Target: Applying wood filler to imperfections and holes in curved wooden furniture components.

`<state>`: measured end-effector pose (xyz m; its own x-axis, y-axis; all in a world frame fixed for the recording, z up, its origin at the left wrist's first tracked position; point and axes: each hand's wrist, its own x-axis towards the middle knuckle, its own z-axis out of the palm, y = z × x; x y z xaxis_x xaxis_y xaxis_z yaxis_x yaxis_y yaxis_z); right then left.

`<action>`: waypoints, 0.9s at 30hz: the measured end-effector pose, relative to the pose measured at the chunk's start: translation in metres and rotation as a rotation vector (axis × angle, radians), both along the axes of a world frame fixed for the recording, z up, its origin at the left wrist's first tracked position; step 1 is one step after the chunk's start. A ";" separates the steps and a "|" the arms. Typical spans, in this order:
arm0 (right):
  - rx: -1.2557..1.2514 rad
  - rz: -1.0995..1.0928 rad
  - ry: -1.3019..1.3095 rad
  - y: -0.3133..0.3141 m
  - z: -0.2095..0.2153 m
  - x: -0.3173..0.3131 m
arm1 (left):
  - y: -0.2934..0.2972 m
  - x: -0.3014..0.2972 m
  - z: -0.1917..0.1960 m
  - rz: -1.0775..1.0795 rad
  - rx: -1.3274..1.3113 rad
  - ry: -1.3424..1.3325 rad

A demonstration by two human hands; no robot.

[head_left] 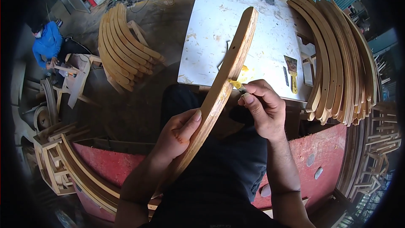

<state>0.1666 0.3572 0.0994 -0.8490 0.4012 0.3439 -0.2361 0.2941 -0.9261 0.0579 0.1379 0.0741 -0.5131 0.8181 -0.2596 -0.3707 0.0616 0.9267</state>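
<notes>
My left hand (179, 133) is closed around the lower part of a long, slightly curved wooden slat (213, 97), which slants up and away over my lap. Pinched in my right hand (266, 110) is a small scraper blade (241, 87), mostly hidden by the fingers. Yellow putty (235, 83) coats its tip, which touches the edge of the slat about halfway up. Smears of the same colour show along that edge. Beyond the slat, a dab of yellow putty (246, 74) lies on the white table (206, 34).
A putty knife (293, 82) and a small dark strip (285, 76) lie on the table's right side. Stacks of curved slats stand at right (333, 59) and left (122, 46). A red board (312, 160) is beside me. Another person (50, 44) works at far left.
</notes>
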 end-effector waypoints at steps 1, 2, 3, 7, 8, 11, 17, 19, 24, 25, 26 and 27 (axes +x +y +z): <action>0.034 -0.010 0.012 -0.001 -0.001 0.000 | 0.000 -0.001 -0.001 -0.020 0.010 0.005; 0.056 -0.020 0.008 -0.002 0.000 0.000 | 0.001 -0.001 -0.002 -0.041 0.021 0.009; 0.055 -0.024 0.010 -0.002 0.000 0.002 | 0.002 -0.001 -0.002 -0.045 0.020 0.011; 0.217 -0.102 -0.002 -0.003 0.000 0.004 | 0.004 0.000 -0.001 -0.061 0.010 -0.006; 0.245 -0.121 -0.013 -0.003 0.001 0.003 | 0.004 0.001 -0.001 -0.058 0.001 -0.023; 0.390 -0.144 0.000 -0.003 0.006 0.003 | 0.004 0.002 -0.002 -0.049 0.012 -0.038; 0.503 -0.111 0.041 -0.010 0.001 0.004 | 0.004 0.003 0.002 -0.041 0.002 -0.074; 0.555 -0.059 0.058 -0.015 0.001 0.007 | 0.005 0.003 0.005 -0.040 0.007 -0.065; 0.525 -0.004 0.151 -0.025 -0.006 0.014 | 0.004 -0.001 0.002 -0.051 0.020 -0.034; 0.528 -0.013 0.158 -0.026 -0.006 0.014 | 0.005 -0.001 0.003 -0.046 0.009 -0.057; 0.528 -0.015 0.157 -0.027 -0.008 0.014 | 0.005 -0.001 0.004 -0.041 -0.003 -0.080; 0.543 -0.021 0.142 -0.028 -0.011 0.014 | 0.005 0.000 0.006 -0.043 -0.002 -0.079</action>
